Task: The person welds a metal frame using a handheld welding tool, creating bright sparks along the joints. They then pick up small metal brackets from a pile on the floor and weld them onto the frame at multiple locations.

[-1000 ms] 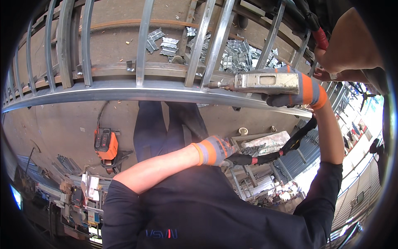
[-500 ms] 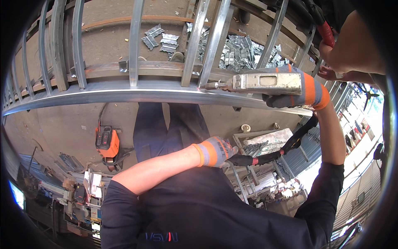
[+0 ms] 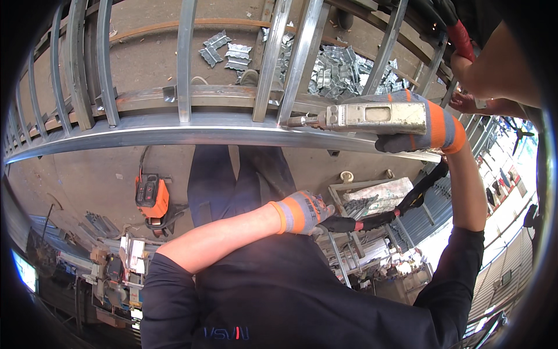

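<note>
An orange power tool (image 3: 152,196) lies on the floor, well left of the fingers. The gloved left hand (image 3: 302,212) grips a black tool handle (image 3: 372,220). The gloved right hand (image 3: 415,119) wraps a metal riveter (image 3: 360,118), its nose touching the steel rail (image 3: 174,135).

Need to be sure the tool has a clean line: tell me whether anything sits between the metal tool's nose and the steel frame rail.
Nothing visible does. The right hand holds the metal tool level, its nose at the upright bar just above the frame rail. The left hand grips black handles lower down, clear of that line.
</note>
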`<state>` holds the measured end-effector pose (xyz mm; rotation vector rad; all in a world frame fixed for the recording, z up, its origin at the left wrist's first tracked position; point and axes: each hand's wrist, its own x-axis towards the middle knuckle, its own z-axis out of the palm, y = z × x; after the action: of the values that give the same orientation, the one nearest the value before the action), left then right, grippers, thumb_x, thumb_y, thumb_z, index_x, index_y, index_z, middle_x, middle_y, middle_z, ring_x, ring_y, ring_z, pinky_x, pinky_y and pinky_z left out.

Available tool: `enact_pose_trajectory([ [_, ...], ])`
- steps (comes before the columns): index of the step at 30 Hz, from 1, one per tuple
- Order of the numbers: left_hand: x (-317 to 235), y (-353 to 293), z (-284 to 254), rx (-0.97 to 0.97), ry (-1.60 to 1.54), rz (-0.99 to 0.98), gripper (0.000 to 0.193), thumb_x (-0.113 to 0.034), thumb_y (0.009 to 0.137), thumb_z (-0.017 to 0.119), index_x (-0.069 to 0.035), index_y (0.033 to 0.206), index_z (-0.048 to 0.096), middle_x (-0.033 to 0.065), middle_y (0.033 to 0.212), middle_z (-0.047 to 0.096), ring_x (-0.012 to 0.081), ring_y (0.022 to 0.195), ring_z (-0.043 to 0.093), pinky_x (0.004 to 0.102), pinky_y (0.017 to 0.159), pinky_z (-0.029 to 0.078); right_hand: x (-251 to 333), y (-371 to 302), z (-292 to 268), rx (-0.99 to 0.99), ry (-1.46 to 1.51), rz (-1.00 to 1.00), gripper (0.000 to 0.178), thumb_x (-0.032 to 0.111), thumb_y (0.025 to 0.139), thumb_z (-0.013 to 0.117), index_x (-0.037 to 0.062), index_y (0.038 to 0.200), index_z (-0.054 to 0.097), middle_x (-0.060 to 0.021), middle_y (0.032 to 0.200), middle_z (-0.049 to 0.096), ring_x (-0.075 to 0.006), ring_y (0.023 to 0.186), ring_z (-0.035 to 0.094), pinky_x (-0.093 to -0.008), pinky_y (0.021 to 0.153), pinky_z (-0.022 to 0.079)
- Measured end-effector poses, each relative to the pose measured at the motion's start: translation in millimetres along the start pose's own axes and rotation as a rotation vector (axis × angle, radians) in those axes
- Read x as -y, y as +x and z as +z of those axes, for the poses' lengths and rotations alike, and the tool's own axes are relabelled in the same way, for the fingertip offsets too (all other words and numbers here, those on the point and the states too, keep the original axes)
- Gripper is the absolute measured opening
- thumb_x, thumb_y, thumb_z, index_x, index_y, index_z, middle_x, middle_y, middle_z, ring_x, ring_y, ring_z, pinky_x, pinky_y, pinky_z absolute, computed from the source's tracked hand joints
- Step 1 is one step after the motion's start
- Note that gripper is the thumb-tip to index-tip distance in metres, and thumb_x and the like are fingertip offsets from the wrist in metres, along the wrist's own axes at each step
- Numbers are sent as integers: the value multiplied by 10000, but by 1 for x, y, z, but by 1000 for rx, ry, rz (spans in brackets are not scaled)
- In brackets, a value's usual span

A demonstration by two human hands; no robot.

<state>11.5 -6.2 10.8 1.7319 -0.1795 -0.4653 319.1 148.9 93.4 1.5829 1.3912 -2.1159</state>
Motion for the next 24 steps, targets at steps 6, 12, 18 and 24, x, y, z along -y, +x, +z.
enact_pose_trajectory([
  [6, 0, -1, -4, -20, -5, 8, 660, -477, 955, 738, -35, 1417, 576, 156, 1046, 765, 359, 1060, 749, 468, 870, 589, -7, 3, 1, -39, -99, -137, 541, 128, 780, 888, 68, 1301, 755, -47, 893, 756, -131, 734, 641, -314, 656, 545],
  [12, -1, 0, -8, 15, -9, 17, 651, -389, 895, 789, -18, 1395, 596, 175, 1086, 766, 352, 1049, 749, 471, 888, 581, -12, 2, 3, -91, -119, -234, 550, 162, 779, 906, 70, 1299, 753, -66, 1023, 786, -167, 830, 686, -333, 765, 568],
  [18, -2, 0, -6, -28, -53, 27, 629, -495, 976, 716, -15, 1365, 603, 146, 993, 761, 359, 1020, 748, 474, 846, 591, -10, 1, 2, -108, -187, -209, 541, 191, 782, 923, 84, 1287, 762, -75, 1067, 801, -197, 866, 723, -347, 794, 576],
  [24, -3, 2, -6, 12, -81, 13, 632, -503, 982, 708, -14, 1370, 606, 144, 994, 762, 359, 1012, 747, 473, 854, 590, -7, -4, 0, -87, 24, 32, 540, 249, 787, 945, 113, 1283, 779, -53, 977, 807, -184, 820, 728, -350, 786, 578],
])
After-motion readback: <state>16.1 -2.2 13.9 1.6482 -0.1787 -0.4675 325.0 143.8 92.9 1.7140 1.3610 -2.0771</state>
